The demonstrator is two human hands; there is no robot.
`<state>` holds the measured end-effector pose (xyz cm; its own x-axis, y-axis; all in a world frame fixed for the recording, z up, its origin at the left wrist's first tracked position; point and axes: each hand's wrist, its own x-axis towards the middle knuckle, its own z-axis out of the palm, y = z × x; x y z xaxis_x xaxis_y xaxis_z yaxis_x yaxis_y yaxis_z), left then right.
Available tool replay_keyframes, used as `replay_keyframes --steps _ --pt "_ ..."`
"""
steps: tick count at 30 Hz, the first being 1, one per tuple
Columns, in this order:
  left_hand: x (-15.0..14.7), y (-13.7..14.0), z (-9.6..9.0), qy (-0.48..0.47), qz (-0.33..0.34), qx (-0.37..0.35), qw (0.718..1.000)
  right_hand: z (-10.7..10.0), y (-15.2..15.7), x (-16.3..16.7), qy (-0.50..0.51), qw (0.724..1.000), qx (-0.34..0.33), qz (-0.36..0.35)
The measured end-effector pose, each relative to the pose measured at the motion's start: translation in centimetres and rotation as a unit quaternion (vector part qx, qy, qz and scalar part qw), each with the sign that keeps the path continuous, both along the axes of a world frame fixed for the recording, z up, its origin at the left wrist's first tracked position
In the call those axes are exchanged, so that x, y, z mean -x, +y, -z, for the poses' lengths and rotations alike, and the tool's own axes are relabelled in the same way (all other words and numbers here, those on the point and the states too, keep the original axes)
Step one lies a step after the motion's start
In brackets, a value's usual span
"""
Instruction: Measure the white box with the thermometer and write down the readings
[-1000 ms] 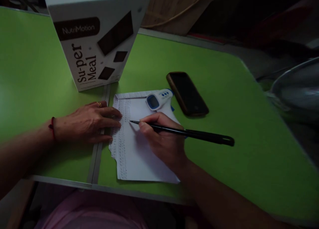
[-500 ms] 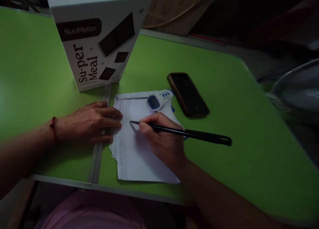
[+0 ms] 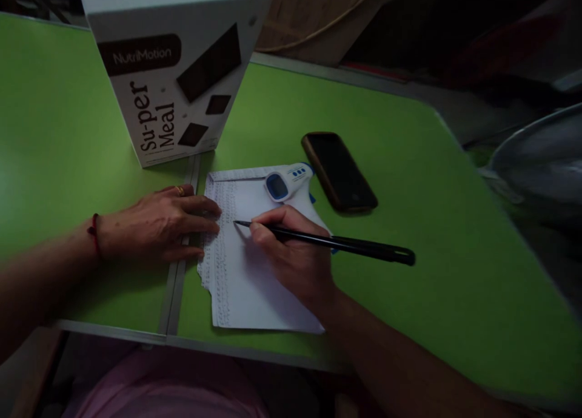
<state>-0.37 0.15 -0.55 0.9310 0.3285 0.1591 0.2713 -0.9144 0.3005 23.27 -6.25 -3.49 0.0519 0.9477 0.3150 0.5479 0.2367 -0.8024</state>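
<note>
A white sheet of paper (image 3: 254,296) lies on the green table, with columns of small handwriting down its left side. My right hand (image 3: 297,254) rests on it, fingers pinched round a black pen (image 3: 350,244) whose tip is at the writing. The pen's long barrel points off to the right. Flat at the sheet's left edge, my left hand (image 3: 159,224) has its fingers spread, the fingertips touching the paper. A white and blue infrared thermometer (image 3: 287,181) lies on the upper part of the sheet, its lower part hidden behind my right hand.
A tall white NutriMotion box (image 3: 173,72) stands behind my left hand. Right of the thermometer lies a dark phone (image 3: 340,170) in a brown case. The green table (image 3: 431,224) has a metal-edged seam running under the paper's left side. A clear plastic bag-like thing (image 3: 541,145) is beyond the right edge.
The whole view has shifted slightly, so everything appears a little further left. Both hands keep their places on the paper, and the pen tip is still at the writing.
</note>
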Motion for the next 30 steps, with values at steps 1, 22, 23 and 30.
replay_keyframes --steps 1,22,23,30 --pt "0.02 0.01 0.01 -0.001 0.000 -0.001 1.000 0.03 0.00 -0.01 0.002 1.000 -0.002 0.002" --pt "-0.07 0.04 -0.04 -0.001 -0.005 0.003 1.000 -0.33 0.08 0.04 -0.008 1.000 0.006 0.001" --pt "-0.07 0.04 -0.05 -0.002 -0.004 0.005 1.000 -0.33 0.08 0.03 -0.012 1.000 0.004 0.002" --pt "0.08 0.05 0.01 -0.004 -0.001 0.009 1.000 -0.23 0.00 0.16 0.003 1.000 -0.003 0.023"
